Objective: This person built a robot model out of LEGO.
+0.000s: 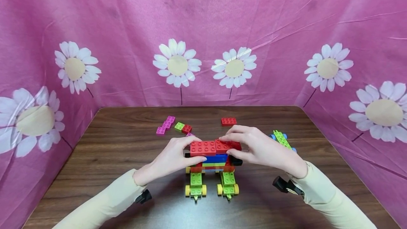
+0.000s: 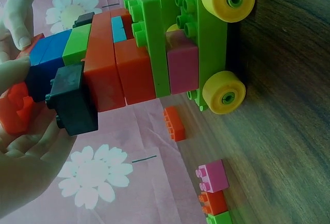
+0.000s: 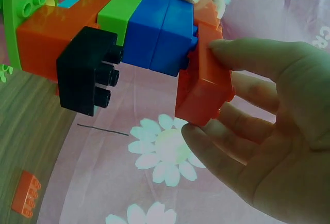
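Note:
A tall toy-brick build stands on the table, on green wheeled bases with yellow wheels. Above these come red, lime and blue bricks, and a black brick juts out on each side. Two red bricks form its top. My left hand grips the left red brick, thumb in front and fingers behind. With thumb and fingers my right hand pinches the right red brick, which sits tilted against the blue bricks' studs in the right wrist view.
Behind the build lie joined magenta bricks, a lime-and-red pair and a loose red brick. At right is a lime wheeled base with blue wheels. A pink flowered cloth surrounds the wooden table.

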Demonstrator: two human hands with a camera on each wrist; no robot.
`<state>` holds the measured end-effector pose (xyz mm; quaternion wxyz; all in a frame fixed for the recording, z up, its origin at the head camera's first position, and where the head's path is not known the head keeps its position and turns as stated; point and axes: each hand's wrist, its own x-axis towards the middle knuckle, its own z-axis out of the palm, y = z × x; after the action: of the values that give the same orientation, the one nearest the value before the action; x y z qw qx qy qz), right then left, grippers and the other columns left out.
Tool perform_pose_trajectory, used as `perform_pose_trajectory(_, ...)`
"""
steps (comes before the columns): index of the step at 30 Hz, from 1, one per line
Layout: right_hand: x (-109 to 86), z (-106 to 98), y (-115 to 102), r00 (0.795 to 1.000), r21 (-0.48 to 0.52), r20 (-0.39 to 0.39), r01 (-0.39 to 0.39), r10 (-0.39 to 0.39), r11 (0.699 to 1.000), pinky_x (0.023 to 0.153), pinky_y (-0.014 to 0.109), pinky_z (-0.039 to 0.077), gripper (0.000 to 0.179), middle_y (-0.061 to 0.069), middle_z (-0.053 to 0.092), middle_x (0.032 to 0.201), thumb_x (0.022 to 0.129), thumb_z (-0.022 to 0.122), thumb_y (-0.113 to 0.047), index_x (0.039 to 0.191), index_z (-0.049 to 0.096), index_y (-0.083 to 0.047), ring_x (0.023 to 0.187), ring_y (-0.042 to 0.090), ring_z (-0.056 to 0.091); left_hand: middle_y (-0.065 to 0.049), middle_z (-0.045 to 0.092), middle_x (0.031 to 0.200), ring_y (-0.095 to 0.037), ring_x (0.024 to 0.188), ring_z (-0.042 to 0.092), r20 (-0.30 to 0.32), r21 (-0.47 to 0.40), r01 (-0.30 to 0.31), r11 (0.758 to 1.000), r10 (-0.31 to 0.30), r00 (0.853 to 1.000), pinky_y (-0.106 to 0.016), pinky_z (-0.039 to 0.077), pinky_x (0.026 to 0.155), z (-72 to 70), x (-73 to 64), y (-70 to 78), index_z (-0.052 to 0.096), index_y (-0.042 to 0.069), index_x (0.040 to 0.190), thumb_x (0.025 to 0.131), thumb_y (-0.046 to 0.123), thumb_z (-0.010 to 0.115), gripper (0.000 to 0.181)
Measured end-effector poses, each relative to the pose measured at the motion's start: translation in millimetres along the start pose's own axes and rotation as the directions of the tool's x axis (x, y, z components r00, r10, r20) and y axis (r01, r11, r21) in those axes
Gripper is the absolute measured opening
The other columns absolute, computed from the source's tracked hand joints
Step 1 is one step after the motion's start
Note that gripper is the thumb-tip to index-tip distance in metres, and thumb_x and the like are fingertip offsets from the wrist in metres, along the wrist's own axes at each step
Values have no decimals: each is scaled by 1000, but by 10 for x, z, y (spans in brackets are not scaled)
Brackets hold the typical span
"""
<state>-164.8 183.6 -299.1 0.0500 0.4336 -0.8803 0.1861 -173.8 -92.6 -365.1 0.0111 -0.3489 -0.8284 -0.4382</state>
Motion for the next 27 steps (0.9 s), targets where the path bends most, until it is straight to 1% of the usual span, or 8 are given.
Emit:
perform_pose_trajectory(5,5,4,0,1000,18,5,10,-10,1000,54,12,44,35,-2,67,109,87,77,-23,120,70,-14,65,-5,44,5,71,94,-1,75,58,-4,1,2,1000,-2,1000,-20,53,65,0,2,-5,67,17,110,84,30,79,32)
perform_pose_trajectory(11,21,23,-1,1000,37,0,11,-11,999,53,12,42,33,-2,65,108,87,77,-21,118,70,-14,59,-6,41,4,72,94,-1,74,58,2,1,19,1000,-19,1000,-21,54,64,-4,0,8,68,16,111,83,29,80,33)
perform_pose_trajectory(16,31,53,-5,1000,77,-17,4,-3,997,51,12,42,32,-3,64,107,84,79,-18,114,71,-14,66,-3,45,4,73,93,-1,73,57,-5,17,23,1000,-23,1000,-23,54,62,-13,1,13,69,15,111,83,29,81,33)
perform_pose_trajectory(20,37,61,0,1000,81,-18,-5,6,997,52,12,40,31,-4,64,107,82,80,-17,112,71,-15,76,1,48,4,73,93,-1,73,58,-6,19,21,1000,-20,1000,-26,56,64,-11,7,9,69,15,111,83,29,81,34)
perform_pose_trajectory(22,44,62,6,1000,84,-24,7,-5,996,54,13,42,31,-5,64,107,81,81,-16,110,71,-15,81,3,50,3,73,93,-1,73,58,-8,21,17,1000,-17,1000,-26,56,64,-12,11,10,69,14,110,82,28,81,33)
perform_pose_trajectory(27,68,65,25,998,88,-41,47,-44,995,57,13,43,29,-5,66,105,78,82,-15,105,71,-15,81,3,51,4,74,93,-1,74,59,-12,28,10,1000,-9,1000,-24,55,65,-17,19,9,70,15,109,82,29,81,33)
